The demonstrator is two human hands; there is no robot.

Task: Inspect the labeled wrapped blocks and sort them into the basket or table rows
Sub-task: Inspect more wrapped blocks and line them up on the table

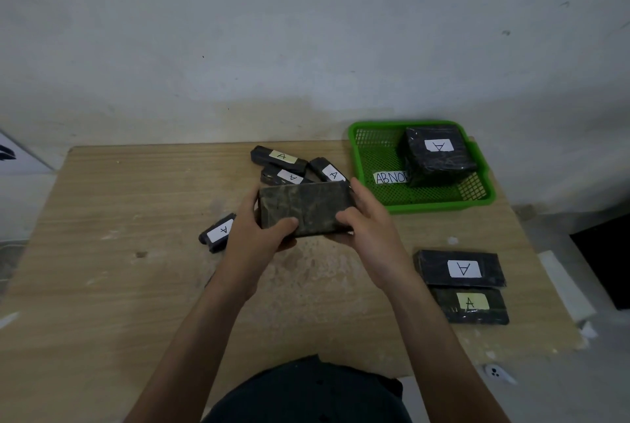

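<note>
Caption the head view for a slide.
The left hand and right hand grip a wrapped block over the table; green basket holds a block labeled A.

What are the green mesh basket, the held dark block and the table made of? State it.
Green mesh basket: moulded plastic, judging by its uniform bright lattice. Held dark rectangular block: shiny crinkled film wrap, likely plastic; core hidden. Tan table: wood-grain surface, possibly laminate.
</note>
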